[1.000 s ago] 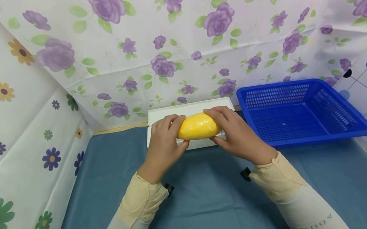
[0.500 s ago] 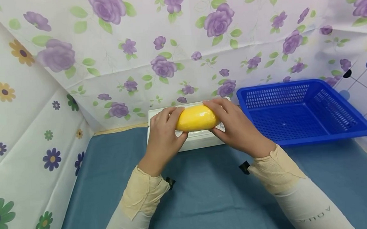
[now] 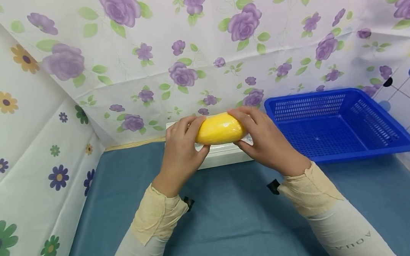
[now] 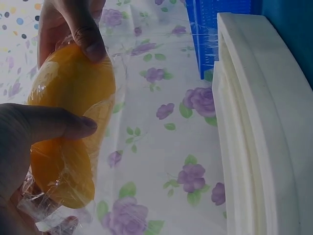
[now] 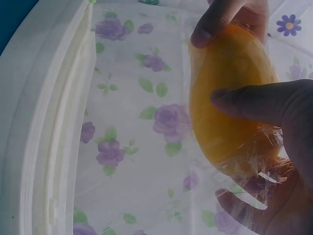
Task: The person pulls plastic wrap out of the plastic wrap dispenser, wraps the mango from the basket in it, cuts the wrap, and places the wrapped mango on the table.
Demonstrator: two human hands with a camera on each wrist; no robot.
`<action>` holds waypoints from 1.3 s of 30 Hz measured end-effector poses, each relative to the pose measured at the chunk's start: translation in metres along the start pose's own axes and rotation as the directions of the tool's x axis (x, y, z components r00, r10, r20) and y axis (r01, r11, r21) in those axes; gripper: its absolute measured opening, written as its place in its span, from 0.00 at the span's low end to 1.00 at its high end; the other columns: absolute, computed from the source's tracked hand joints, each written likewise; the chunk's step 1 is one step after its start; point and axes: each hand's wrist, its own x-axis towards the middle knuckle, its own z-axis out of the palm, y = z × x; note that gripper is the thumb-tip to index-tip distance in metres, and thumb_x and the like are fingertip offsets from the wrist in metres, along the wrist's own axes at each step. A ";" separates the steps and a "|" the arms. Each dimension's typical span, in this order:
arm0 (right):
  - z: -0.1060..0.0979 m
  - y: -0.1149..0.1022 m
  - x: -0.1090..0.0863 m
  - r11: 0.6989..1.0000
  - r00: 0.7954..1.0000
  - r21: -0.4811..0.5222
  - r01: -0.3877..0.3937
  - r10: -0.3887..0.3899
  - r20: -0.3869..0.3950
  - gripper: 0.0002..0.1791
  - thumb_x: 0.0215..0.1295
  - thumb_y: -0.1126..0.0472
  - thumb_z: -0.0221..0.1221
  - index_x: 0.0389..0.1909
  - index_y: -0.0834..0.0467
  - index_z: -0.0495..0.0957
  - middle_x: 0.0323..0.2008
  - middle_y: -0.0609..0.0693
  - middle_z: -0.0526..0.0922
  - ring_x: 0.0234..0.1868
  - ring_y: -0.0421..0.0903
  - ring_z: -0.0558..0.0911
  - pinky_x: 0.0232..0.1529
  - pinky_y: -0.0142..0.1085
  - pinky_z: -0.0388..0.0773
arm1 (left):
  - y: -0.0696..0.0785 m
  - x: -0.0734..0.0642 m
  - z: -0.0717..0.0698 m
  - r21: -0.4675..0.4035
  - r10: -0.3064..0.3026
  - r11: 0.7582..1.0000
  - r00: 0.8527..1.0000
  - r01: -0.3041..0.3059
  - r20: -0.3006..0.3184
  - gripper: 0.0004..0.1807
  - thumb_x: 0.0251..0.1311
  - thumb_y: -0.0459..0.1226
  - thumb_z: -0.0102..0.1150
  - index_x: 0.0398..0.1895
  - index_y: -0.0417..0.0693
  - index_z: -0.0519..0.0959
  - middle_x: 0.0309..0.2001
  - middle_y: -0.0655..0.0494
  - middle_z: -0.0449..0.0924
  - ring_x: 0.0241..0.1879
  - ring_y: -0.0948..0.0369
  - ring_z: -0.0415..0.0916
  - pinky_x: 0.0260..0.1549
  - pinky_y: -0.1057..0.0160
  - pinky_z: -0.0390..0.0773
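Observation:
A smooth yellow mango-like fruit (image 3: 220,129) is held up over a white cling film box (image 3: 227,160). My left hand (image 3: 180,154) grips its left end, with thumb in front and fingers behind. At the other end my right hand (image 3: 269,146) grips it the same way. Clear cling film (image 5: 271,169) wraps the fruit and bunches in crinkles near the right palm in the right wrist view. In the left wrist view, thin film stretches across to the white box. Both hands and the fruit hide the box's middle and back in the head view.
To the right of the box stands a blue plastic basket (image 3: 329,138) with slotted sides. A blue-green cloth (image 3: 229,218) covers the table. Behind it hangs a flowered sheet (image 3: 187,41), and another flowered sheet (image 3: 30,151) borders the left side.
Both hands have raised the yellow fruit and moved it slightly away from the body, toward the back sheet. The grip stays the same, and less of the box's back part shows.

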 end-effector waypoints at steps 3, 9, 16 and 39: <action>-0.002 -0.001 0.000 1.000 1.000 -0.004 0.008 -0.008 -0.009 0.44 0.55 0.65 0.74 0.72 0.53 0.65 0.63 0.59 0.73 0.62 0.58 0.75 0.63 0.57 0.75 | 0.002 0.000 -0.002 -0.001 -0.002 1.000 1.000 0.002 -0.001 0.34 0.49 0.33 0.76 0.62 0.48 0.76 0.57 0.45 0.76 0.58 0.49 0.75 0.63 0.42 0.67; -0.004 -0.002 0.000 1.000 0.999 -0.016 0.023 -0.024 -0.033 0.43 0.55 0.64 0.74 0.71 0.53 0.66 0.62 0.59 0.73 0.62 0.58 0.75 0.61 0.59 0.73 | 0.006 0.001 -0.006 -0.011 0.009 1.000 1.000 -0.010 -0.025 0.34 0.48 0.32 0.76 0.62 0.48 0.76 0.57 0.46 0.76 0.57 0.47 0.74 0.62 0.42 0.67; -0.008 -0.004 0.001 0.999 0.997 -0.015 0.042 -0.043 -0.070 0.43 0.54 0.65 0.75 0.71 0.53 0.67 0.63 0.59 0.73 0.62 0.59 0.74 0.61 0.59 0.71 | 0.009 0.004 -0.009 -0.015 0.023 1.000 0.999 -0.024 -0.042 0.35 0.49 0.32 0.76 0.64 0.47 0.75 0.58 0.46 0.75 0.58 0.46 0.73 0.63 0.40 0.66; -0.021 -0.012 0.003 0.993 0.981 -0.013 0.114 -0.115 -0.153 0.45 0.52 0.69 0.75 0.71 0.55 0.67 0.63 0.61 0.72 0.64 0.60 0.72 0.65 0.59 0.69 | 0.021 0.008 -0.026 -0.043 0.060 0.997 0.993 -0.065 -0.103 0.34 0.50 0.30 0.73 0.63 0.47 0.74 0.58 0.47 0.74 0.58 0.48 0.71 0.59 0.43 0.66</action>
